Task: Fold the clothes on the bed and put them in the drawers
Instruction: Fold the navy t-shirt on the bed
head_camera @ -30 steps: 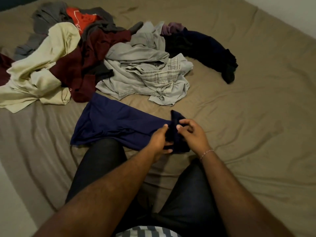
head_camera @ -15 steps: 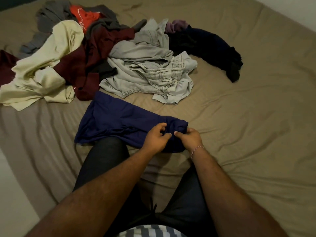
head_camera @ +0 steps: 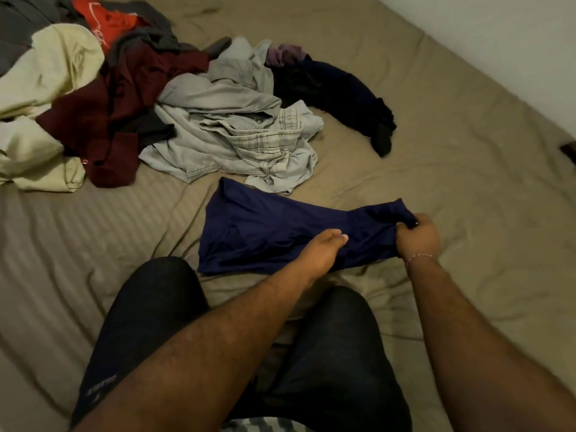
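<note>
A navy blue garment (head_camera: 265,232) lies spread on the tan bed sheet (head_camera: 467,198) just beyond my knees. My right hand (head_camera: 419,236) pinches its right end and holds it stretched to the right. My left hand (head_camera: 324,252) grips the garment's near edge around its middle, fingers curled under the cloth. Further back sits a heap of unfolded clothes: a grey shirt (head_camera: 230,129), a maroon garment (head_camera: 124,98), a cream one (head_camera: 53,76), a red one (head_camera: 109,17) and a dark navy piece (head_camera: 343,95).
My legs in dark shorts (head_camera: 327,353) rest on the bed in the foreground. A white wall (head_camera: 514,42) runs along the bed's right side. A small dark object (head_camera: 568,151) lies at the right edge. No drawers are in view.
My hands, close together on the bunched right end before, have parted. The right hand pulled that end out to the right, and the navy garment now lies stretched wider.
</note>
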Demonstrator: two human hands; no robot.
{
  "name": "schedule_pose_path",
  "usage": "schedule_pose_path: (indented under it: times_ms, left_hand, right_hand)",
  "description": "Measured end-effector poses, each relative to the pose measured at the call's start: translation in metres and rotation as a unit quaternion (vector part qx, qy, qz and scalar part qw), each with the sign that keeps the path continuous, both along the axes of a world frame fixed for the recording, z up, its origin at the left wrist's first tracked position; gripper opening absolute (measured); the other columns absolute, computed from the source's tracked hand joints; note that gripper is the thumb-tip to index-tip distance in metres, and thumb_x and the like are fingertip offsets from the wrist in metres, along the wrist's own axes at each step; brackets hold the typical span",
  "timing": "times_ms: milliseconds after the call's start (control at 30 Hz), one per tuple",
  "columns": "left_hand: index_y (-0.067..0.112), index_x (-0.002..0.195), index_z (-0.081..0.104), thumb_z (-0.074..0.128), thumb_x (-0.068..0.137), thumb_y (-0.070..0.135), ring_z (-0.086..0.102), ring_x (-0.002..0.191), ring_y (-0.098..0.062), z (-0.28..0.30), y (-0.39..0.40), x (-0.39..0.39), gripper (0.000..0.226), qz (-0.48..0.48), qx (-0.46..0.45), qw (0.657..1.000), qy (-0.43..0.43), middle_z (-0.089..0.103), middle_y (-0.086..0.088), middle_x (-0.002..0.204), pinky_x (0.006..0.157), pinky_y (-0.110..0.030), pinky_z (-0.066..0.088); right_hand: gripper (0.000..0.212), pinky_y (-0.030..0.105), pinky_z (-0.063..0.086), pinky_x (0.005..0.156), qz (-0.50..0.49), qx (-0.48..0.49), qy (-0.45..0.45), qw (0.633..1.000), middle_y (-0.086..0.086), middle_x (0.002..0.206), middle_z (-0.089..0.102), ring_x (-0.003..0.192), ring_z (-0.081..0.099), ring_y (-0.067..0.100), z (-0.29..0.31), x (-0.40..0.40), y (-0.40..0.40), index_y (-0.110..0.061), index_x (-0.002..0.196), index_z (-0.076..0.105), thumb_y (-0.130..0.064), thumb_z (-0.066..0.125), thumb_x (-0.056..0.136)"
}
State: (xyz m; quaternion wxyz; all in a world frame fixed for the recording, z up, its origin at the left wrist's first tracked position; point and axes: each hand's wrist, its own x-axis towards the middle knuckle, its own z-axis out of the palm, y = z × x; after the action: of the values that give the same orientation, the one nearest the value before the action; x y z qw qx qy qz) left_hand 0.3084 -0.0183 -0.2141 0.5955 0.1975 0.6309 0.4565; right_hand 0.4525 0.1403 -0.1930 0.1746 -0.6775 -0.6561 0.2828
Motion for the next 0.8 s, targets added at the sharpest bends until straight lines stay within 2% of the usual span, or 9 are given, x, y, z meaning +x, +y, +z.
schedule_pose_path:
  times_ms: [100, 200, 267, 333, 433, 500, 600, 733, 800]
  left_hand:
    - [0.029, 0.137, 0.055, 0.048, 0.108, 0.041, 0.057, 0.128, -0.018, -0.001, -0.001, -0.002, 0.032, 0.077, -0.001, 0.995, -0.058, 0.058, 0.003, 0.140, 0.110, -0.043, 0.046]
    - [0.037, 0.116, 0.056, 0.048, 0.107, 0.043, 0.063, 0.116, -0.019, -0.005, -0.010, -0.024, 0.013, 0.184, -0.028, 0.979, -0.086, 0.063, 0.003, 0.128, 0.101, -0.048, 0.053]
    - [0.034, 0.127, 0.056, 0.051, 0.106, 0.043, 0.061, 0.118, -0.023, -0.011, -0.021, -0.044, 0.024, 0.194, -0.045, 0.976, -0.091, 0.060, 0.004, 0.132, 0.101, -0.050, 0.055]
    - [0.030, 0.143, 0.049, 0.056, 0.104, 0.039, 0.057, 0.121, -0.025, -0.015, -0.035, -0.062, 0.041, 0.193, -0.072, 0.975, -0.085, 0.054, 0.003, 0.135, 0.097, -0.047, 0.056]
    - [0.029, 0.136, 0.052, 0.057, 0.102, 0.031, 0.065, 0.110, -0.027, -0.023, -0.050, -0.076, 0.034, 0.203, -0.095, 0.973, -0.054, 0.063, -0.001, 0.119, 0.084, -0.041, 0.058]
    - [0.024, 0.130, 0.057, 0.057, 0.100, 0.026, 0.068, 0.095, -0.023, -0.025, -0.057, -0.080, 0.030, 0.211, -0.101, 0.972, 0.008, 0.067, 0.000, 0.104, 0.078, -0.038, 0.058]
    - [0.022, 0.125, 0.063, 0.060, 0.098, 0.025, 0.068, 0.100, -0.025, -0.026, -0.066, -0.089, 0.027, 0.240, -0.088, 0.962, 0.093, 0.070, -0.001, 0.107, 0.091, -0.045, 0.058]
    - [0.025, 0.107, 0.066, 0.055, 0.104, 0.027, 0.067, 0.088, -0.017, -0.016, -0.080, -0.114, 0.011, 0.317, -0.039, 0.946, 0.050, 0.069, 0.003, 0.096, 0.069, -0.032, 0.052]
    - [0.026, 0.104, 0.064, 0.051, 0.106, 0.027, 0.066, 0.088, -0.018, -0.012, -0.090, -0.134, 0.013, 0.357, -0.034, 0.934, 0.010, 0.069, 0.000, 0.099, 0.071, -0.032, 0.049]
  right_hand:
    - [0.022, 0.034, 0.051, 0.083, 0.059, -0.004, 0.045, 0.997, 0.016, 0.104, 0.072, 0.097, 0.067, 0.031, 0.005, -0.026, -0.023, -0.005, 0.113, 0.067, -0.012, 0.067, 0.093]
    - [0.020, 0.026, 0.055, 0.071, 0.129, -0.039, 0.119, 0.984, -0.003, 0.082, 0.071, 0.076, 0.068, 0.011, -0.004, -0.064, -0.058, -0.019, 0.097, 0.070, -0.038, 0.074, 0.091]
    - [0.028, 0.028, 0.057, 0.069, 0.100, -0.039, 0.144, 0.984, -0.005, 0.078, 0.071, 0.073, 0.069, 0.013, -0.018, -0.077, -0.070, -0.024, 0.088, 0.068, -0.052, 0.067, 0.090]
    - [0.029, 0.036, 0.057, 0.083, 0.058, -0.053, 0.092, 0.993, -0.001, 0.098, 0.073, 0.091, 0.070, 0.021, -0.034, -0.077, -0.070, -0.022, 0.102, 0.067, -0.049, 0.068, 0.089]
    - [0.058, 0.043, 0.055, 0.097, 0.000, -0.186, 0.041, 0.982, 0.018, 0.127, 0.065, 0.113, 0.064, 0.038, -0.061, -0.073, -0.072, -0.003, 0.130, 0.057, -0.035, 0.077, 0.087]
    - [0.056, 0.044, 0.058, 0.093, -0.025, -0.230, 0.087, 0.969, 0.020, 0.121, 0.068, 0.106, 0.067, 0.037, -0.068, -0.075, -0.080, 0.002, 0.126, 0.060, -0.025, 0.083, 0.082]
    - [0.036, 0.035, 0.057, 0.077, -0.015, -0.192, 0.121, 0.974, 0.014, 0.104, 0.074, 0.091, 0.069, 0.032, -0.058, -0.091, -0.088, -0.004, 0.113, 0.068, -0.013, 0.079, 0.080]
    - [0.028, 0.024, 0.045, 0.069, 0.083, -0.071, 0.176, 0.978, -0.007, 0.080, 0.068, 0.080, 0.068, 0.019, -0.019, -0.143, -0.121, -0.023, 0.099, 0.060, -0.012, 0.075, 0.079]
    - [0.029, 0.026, 0.050, 0.066, 0.198, -0.075, 0.212, 0.954, -0.009, 0.074, 0.066, 0.066, 0.064, 0.007, -0.008, -0.173, -0.149, -0.028, 0.103, 0.060, -0.017, 0.078, 0.083]
